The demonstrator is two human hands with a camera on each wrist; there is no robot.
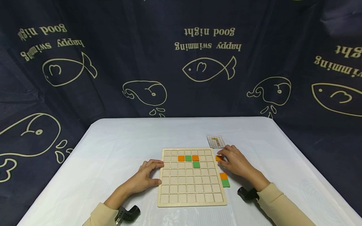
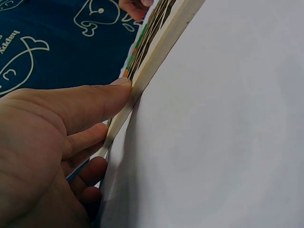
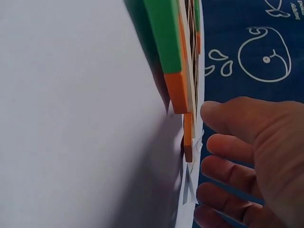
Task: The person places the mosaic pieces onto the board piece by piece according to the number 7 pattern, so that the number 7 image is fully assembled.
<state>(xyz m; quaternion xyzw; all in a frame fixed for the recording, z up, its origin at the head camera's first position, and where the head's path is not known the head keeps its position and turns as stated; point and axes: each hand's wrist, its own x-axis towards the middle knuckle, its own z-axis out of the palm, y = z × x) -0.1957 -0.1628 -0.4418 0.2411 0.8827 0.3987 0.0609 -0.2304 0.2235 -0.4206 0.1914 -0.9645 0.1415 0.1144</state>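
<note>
A square wooden grid board [image 1: 185,189] lies on the white table. Set in its cells are an orange tile [image 1: 181,158], a green tile [image 1: 188,158], another orange tile [image 1: 195,158] and, below that, a green tile [image 1: 196,164]. My left hand [image 1: 144,177] rests against the board's left edge, thumb and fingertips spread along it; the left wrist view shows the thumb touching the wooden rim. At the board's right side, my right hand [image 1: 236,160] is over a loose orange tile [image 1: 219,158]. In the right wrist view its fingers are spread, with a gap to that tile [image 3: 188,142].
Closer to me, an orange tile [image 1: 223,176] and a green tile [image 1: 225,183] lie touching beside the board's right edge. A printed grid pattern card [image 1: 216,142] lies beyond the board. A dark curtain [image 1: 181,100] hangs behind the table.
</note>
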